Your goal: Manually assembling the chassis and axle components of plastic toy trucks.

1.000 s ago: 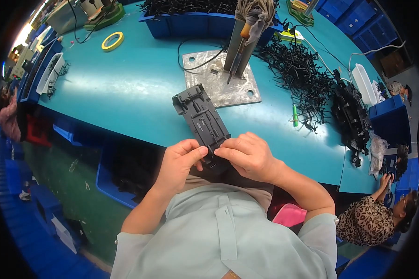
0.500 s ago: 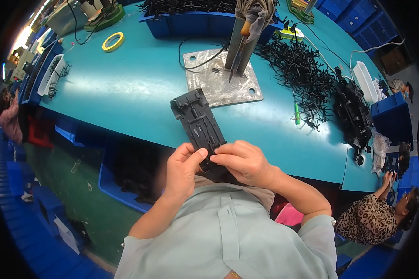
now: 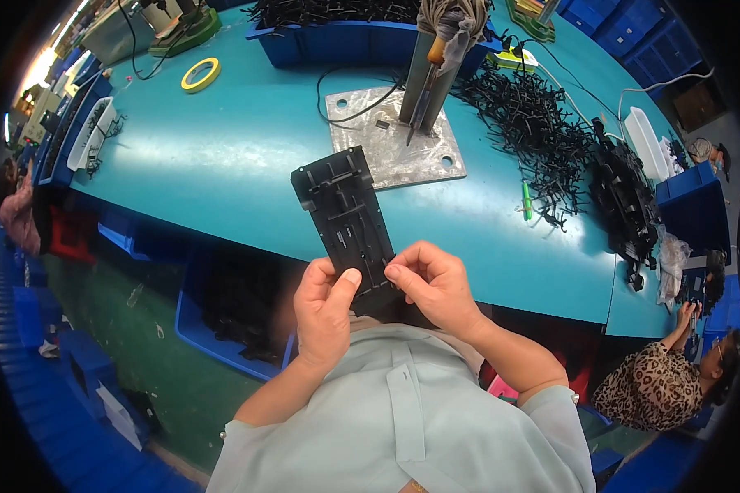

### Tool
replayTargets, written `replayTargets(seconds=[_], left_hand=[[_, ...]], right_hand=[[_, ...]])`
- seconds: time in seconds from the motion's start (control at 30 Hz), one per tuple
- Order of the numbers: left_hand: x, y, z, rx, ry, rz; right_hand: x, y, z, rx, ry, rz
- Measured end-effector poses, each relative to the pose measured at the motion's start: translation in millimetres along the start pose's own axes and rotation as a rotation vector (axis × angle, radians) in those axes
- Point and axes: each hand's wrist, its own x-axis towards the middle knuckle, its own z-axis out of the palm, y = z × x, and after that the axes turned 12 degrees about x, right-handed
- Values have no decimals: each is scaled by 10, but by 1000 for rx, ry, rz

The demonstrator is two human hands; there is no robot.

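A long black moulded plastic part (image 3: 349, 218) with ribs and raised tabs is held up in front of me, its far end over the table's front edge. My left hand (image 3: 325, 304) grips the near left side, thumb on top and fingers underneath. On the near right edge, my right hand (image 3: 436, 287) pinches with thumb and forefinger; those tips touch the part, and whether a small piece is between them is hidden. Beyond the part lies a metal base plate (image 3: 386, 156) with an upright post (image 3: 427, 86), where a wooden-handled tool (image 3: 436, 51) hangs.
Loose thin black pieces (image 3: 526, 123) are heaped at right, by a green pen-like tool (image 3: 526, 200) and stacked black parts (image 3: 621, 197). A blue bin (image 3: 337, 43) of black pieces stands behind. Yellow tape (image 3: 201, 75) lies left. A co-worker (image 3: 658, 382) sits at right.
The black part has turned to lie flatter, showing more of its ribbed face. My right hand has shifted slightly along its right edge, fingers more curled. My left hand keeps its hold.
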Motion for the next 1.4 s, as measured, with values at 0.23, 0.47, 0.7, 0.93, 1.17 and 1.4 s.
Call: replayTargets(seconds=[0.23, 0.47, 0.7, 0.93, 1.17, 1.4], left_hand=[[-84, -62, -34, 9, 28, 49], [-47, -15, -110, -25, -103, 39], [-17, 62, 6, -18, -102, 22], [-83, -124, -71, 28, -16, 274], [-87, -45, -120, -80, -91, -41], [-60, -8, -102, -160, -114, -162]], right_hand=[[-32, 51, 54, 14, -18, 102], [-50, 11, 166, -347, 246, -373], [-190, 46, 208, 345, 23, -120], [-282, 140, 237, 174, 105, -227], [-280, 186, 266, 135, 111, -285], [-302, 201, 264, 103, 149, -284]])
